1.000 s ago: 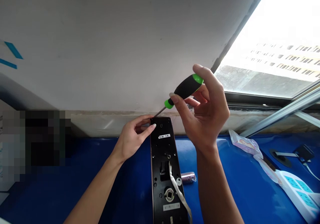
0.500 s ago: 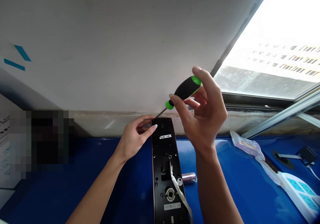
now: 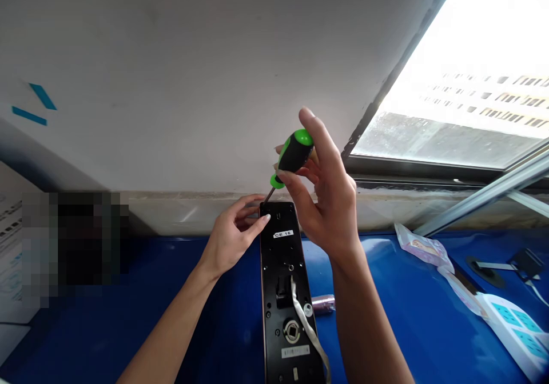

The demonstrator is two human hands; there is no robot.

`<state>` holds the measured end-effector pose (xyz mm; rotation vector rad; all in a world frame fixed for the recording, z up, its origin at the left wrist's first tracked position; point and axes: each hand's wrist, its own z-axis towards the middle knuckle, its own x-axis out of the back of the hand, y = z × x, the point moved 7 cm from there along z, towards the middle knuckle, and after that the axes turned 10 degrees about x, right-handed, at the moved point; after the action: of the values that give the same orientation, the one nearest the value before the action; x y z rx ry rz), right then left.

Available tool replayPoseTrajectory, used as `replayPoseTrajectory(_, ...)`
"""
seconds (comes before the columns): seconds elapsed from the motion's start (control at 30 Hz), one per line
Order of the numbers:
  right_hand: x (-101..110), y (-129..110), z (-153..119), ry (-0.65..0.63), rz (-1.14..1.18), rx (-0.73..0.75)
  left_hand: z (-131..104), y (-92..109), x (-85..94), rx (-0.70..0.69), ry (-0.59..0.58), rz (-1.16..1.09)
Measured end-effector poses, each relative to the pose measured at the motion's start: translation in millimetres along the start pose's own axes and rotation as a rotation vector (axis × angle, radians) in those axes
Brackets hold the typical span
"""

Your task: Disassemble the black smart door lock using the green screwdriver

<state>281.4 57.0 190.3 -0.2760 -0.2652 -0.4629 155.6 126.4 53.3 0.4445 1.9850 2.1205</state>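
Observation:
A long black smart lock panel (image 3: 281, 252) lies on the blue surface, with a "CE 15" label, a square spindle hole in a metal ring and a white cable (image 3: 309, 332) running along it. My left hand (image 3: 234, 230) grips the panel's far left corner between thumb and fingers. Up and to the right, my right hand (image 3: 328, 195) holds a green and black screwdriver (image 3: 295, 152) by its handle, thumb and fingers around it and one finger raised past the end. Its shaft slants down to the panel's far left corner; the very tip is too small to make out.
A pinkish cylinder (image 3: 322, 304) lies just right of the panel. Farther right are a plastic packet (image 3: 422, 246), a white power strip (image 3: 510, 321) and a black device with a cord (image 3: 525, 265). A pale wall (image 3: 193, 115) rises behind, beside an open window (image 3: 437, 138).
My right hand has swung left with the screwdriver, which now stands steeper over the panel's corner. The left hand and the panel have stayed almost in place.

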Motion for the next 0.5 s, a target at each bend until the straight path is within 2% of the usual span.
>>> replayPoseTrajectory(0.2, 2, 4, -3, 0.086, -0.145, -0.043, -4, 0, -5.8, 0.044, 0.028, 0.083)
replayPoseTrajectory(0.33, 8, 2, -6, 0.113, -0.193, -0.022, -7, -2, -19.1, 0.053, -0.018, 0.122)
replayPoseTrajectory(0.5, 9, 4, -6, 0.018, -0.053, -0.101, -8, -2, -28.2, 0.021, -0.029, 0.16)
